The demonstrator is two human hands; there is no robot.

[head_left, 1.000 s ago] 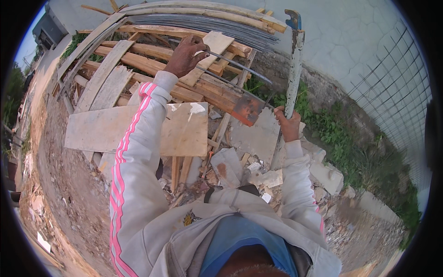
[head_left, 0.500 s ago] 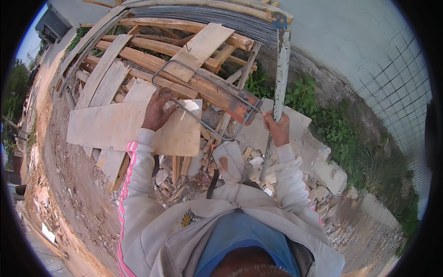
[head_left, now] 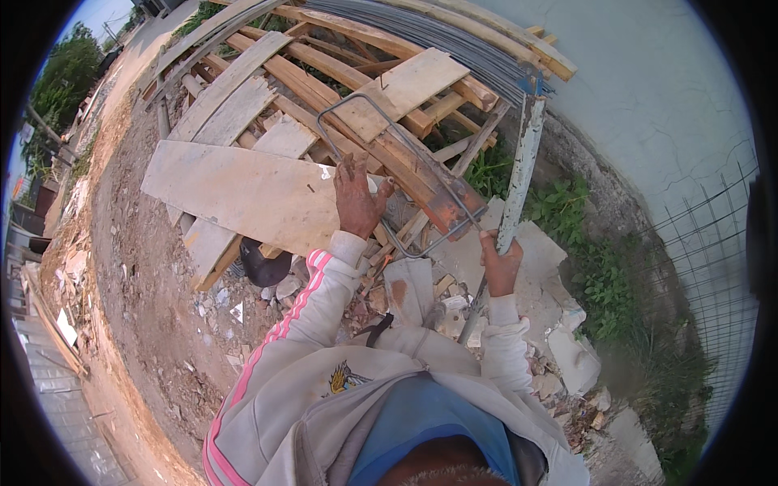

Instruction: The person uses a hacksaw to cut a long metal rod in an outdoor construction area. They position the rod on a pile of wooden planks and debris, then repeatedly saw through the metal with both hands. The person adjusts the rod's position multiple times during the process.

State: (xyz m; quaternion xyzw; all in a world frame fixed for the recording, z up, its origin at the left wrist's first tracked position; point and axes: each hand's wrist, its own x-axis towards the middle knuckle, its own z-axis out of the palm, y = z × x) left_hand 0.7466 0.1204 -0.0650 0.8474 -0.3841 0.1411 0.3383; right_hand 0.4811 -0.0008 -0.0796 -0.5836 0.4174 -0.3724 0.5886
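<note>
My left hand [head_left: 359, 202], fingers spread, rests at the lower side of a bent metal rod loop [head_left: 413, 253]; whether it touches the rod is unclear. The loop lies over a timber beam [head_left: 377, 154] with a rusty orange plate [head_left: 444, 209] at its end. My right hand [head_left: 500, 263] grips an upright, paint-flaked white metal pole [head_left: 519, 162] with a blue fitting [head_left: 530, 83] at the top. Just left of my left hand is a broad pale board [head_left: 227, 186].
A timber pile [head_left: 251, 57] and bundled steel bars [head_left: 438, 36] lie ahead. Broken concrete [head_left: 567, 348] and weeds [head_left: 600, 275] lie right, beside a pale wall [head_left: 664, 97] with leaning wire mesh [head_left: 713, 308]. A dirt path [head_left: 89, 243] runs along the left.
My left hand has come down and its fingers have spread from the rod, which now lies across the timber as a loop. The view has swung, shifting the pile rightward.
</note>
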